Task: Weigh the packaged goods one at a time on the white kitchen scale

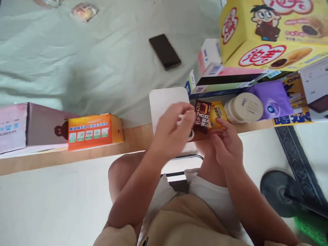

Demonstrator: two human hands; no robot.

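A green bed [89, 68] stretches to twelve o'clock, its wooden edge [133, 138] just before both hands. Left hand [174, 128] and right hand [229, 141] close their fingers on a brown-and-yellow snack packet [208, 116] at centre; a white box [166, 102] lies underneath.

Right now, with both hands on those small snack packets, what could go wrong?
1. The left hand and right hand pinch the brown packet and yellow packet only at their edges; one might slip onto the floor.
2. The white jar lies on its side nearby; a nudge could roll it off the wooden edge.
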